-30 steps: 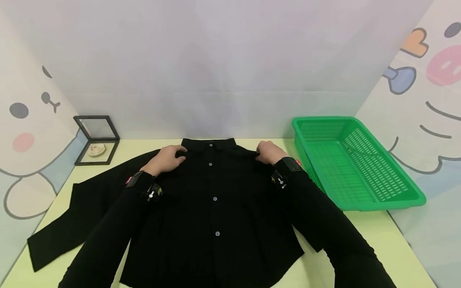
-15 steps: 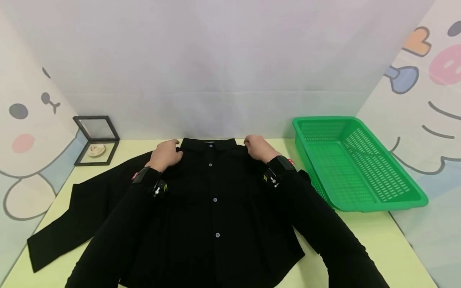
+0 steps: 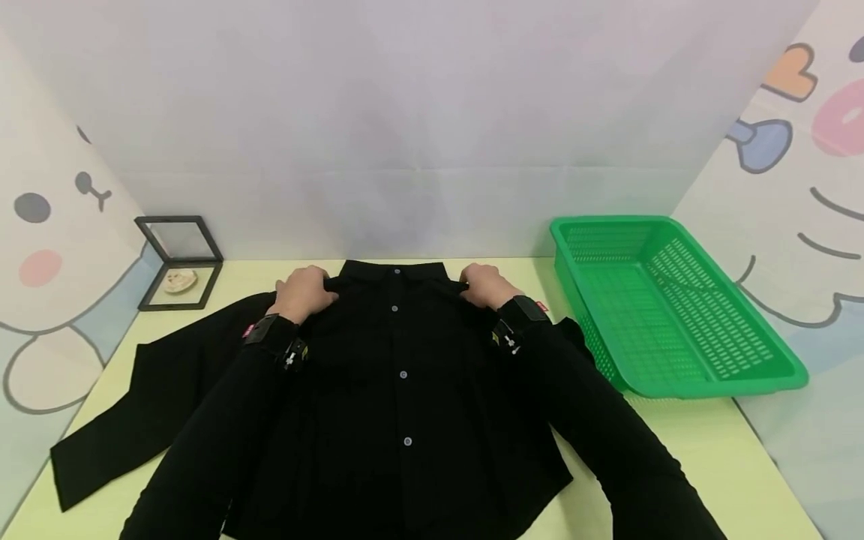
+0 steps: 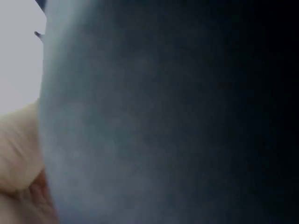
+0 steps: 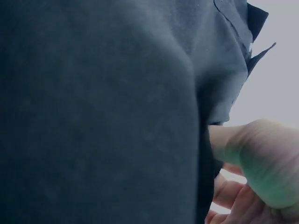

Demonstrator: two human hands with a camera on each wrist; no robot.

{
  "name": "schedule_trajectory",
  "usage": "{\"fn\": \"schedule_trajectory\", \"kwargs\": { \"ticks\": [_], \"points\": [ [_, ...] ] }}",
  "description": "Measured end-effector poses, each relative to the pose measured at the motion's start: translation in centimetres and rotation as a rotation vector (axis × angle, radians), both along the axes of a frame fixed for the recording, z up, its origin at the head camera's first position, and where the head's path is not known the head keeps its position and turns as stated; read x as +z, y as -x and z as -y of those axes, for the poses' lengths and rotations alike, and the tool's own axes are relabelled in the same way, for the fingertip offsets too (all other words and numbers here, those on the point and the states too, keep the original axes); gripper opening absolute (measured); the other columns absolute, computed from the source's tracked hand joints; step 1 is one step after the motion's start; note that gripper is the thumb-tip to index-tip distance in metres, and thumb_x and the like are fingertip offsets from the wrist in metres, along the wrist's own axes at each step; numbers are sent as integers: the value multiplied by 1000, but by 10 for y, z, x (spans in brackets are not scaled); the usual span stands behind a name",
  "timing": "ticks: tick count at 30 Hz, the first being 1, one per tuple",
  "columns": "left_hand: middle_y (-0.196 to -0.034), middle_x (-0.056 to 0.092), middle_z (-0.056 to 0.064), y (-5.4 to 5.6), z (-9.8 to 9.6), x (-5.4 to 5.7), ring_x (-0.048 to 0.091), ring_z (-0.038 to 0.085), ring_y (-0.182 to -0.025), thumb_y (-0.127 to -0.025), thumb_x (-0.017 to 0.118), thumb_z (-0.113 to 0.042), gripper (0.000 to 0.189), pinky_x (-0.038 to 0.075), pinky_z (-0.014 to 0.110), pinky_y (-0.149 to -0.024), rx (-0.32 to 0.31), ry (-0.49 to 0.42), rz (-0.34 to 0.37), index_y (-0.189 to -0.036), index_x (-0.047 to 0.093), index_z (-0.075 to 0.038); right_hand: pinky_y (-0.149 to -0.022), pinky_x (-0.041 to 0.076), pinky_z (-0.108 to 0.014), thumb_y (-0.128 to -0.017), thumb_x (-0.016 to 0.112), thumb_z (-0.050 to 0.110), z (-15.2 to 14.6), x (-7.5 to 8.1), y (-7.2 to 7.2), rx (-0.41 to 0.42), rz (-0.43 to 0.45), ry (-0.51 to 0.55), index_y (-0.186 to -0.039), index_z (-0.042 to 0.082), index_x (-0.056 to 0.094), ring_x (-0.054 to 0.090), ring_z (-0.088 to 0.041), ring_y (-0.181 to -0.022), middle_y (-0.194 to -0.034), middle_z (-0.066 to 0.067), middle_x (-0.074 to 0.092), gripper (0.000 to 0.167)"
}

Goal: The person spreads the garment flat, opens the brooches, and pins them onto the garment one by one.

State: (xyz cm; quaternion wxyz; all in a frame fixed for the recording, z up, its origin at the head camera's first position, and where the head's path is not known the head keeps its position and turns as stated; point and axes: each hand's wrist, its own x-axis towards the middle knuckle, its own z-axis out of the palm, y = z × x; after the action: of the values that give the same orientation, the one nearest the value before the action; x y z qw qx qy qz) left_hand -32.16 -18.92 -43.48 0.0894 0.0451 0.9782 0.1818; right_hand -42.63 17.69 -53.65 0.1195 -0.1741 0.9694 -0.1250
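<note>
A black button-up shirt [image 3: 358, 375] lies front side up, its collar [image 3: 378, 271] at the far end. At the shoulder left of the collar, my left hand [image 3: 301, 294] pinches the cloth, its thumb pointing at the collar. My right hand [image 3: 489, 286] grips the opposite shoulder, with its fingertips hidden by the fabric. Dark cloth [image 4: 140, 116] fills most of the left wrist view, and only part of that hand shows at the edge. In the right wrist view the thumb goes behind a fold of the shirt [image 5: 117, 116].
A green plastic basket [image 3: 607, 345] stands at the right, close to my right forearm. At the back left sits an open black-framed display case [image 3: 181, 305] with a small pale object [image 3: 180, 281] in it. The pale yellow table [image 3: 709, 457] meets a white curtain behind.
Both hands have shifted along the shoulders: the right one moved left toward the collar, while the left moved slightly outward. The shirt's body stays nearly in place.
</note>
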Motion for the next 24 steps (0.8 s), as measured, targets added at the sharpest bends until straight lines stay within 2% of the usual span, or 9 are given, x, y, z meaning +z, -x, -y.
{"fn": "schedule_trajectory", "kwargs": {
  "ticks": [4, 6, 7, 10, 11, 15, 17, 20, 24],
  "points": [
    [-107, 65, 24, -2, 3, 2, 61, 39, -92, -107, 57, -25, 35, 47, 52, -87, -46, -105, -76, -124, 67, 4, -105, 43, -61, -105, 62, 24, 12, 53, -30, -116, 98, 46, -125, 11, 69, 59, -39, -117, -127, -15, 65, 24],
    [-91, 61, 23, -2, 5, 4, 57, 38, -78, -108, 56, -20, 28, 42, 47, -77, -71, -179, -154, -107, 68, 5, -99, 46, -58, -108, 57, 31, 5, 48, -27, -113, -27, 124, -125, 12, 67, 60, -37, -113, -124, -14, 65, 28],
    [-89, 61, 23, -2, 6, 5, 57, 37, -76, -107, 56, -17, 25, 42, 46, -76, -85, -208, -205, -104, 68, 5, -95, 47, -55, -108, 55, 33, 0, 44, -24, -98, -107, 177, -124, 11, 66, 61, -36, -109, -121, -15, 65, 29],
    [-94, 64, 28, -1, 10, 12, 60, 42, -83, -107, 56, -12, 25, 48, 47, -82, -103, -302, -331, -104, 69, 8, -92, 49, -50, -110, 50, 34, -7, 52, -26, -91, -206, 340, -129, 7, 61, 60, -35, -108, -122, -18, 63, 34],
    [-99, 66, 29, -2, 10, 15, 62, 43, -87, -107, 56, -13, 25, 51, 49, -85, -99, -327, -366, -108, 70, 8, -91, 49, -48, -111, 49, 30, -7, 60, -31, -96, -231, 388, -129, 5, 60, 61, -36, -107, -122, -19, 62, 33],
    [-115, 68, 29, -5, 13, 30, 63, 43, -102, -107, 57, -16, 29, 50, 52, -95, -83, -405, -439, -120, 69, 7, -101, 46, -51, -109, 52, 15, 4, 119, -67, -170, -154, 518, -132, -2, 57, 58, -39, -115, -129, -24, 60, 29],
    [-117, 67, 28, -10, 14, 37, 62, 42, -106, -107, 58, -17, 28, 49, 51, -97, -99, -415, -439, -120, 68, 6, -103, 46, -50, -108, 53, 11, 3, 139, -80, -168, -136, 517, -130, -3, 58, 57, -39, -116, -130, -24, 59, 27],
    [-125, 64, 27, -21, 16, 43, 59, 40, -116, -107, 58, -16, 29, 45, 50, -106, -162, -417, -377, -125, 66, 5, -99, 48, -50, -105, 54, 7, -2, 153, -93, -116, -90, 451, -126, -5, 62, 59, -40, -113, -125, -25, 62, 25],
    [-132, 62, 23, -33, 17, 40, 58, 37, -120, -108, 56, -31, 40, 44, 49, -108, -211, -372, -174, -132, 65, 0, -93, 52, -49, -98, 59, 5, -8, 154, -102, -5, 32, 306, -123, -2, 69, 64, -40, -109, -119, -24, 68, 27]
  ]
}}
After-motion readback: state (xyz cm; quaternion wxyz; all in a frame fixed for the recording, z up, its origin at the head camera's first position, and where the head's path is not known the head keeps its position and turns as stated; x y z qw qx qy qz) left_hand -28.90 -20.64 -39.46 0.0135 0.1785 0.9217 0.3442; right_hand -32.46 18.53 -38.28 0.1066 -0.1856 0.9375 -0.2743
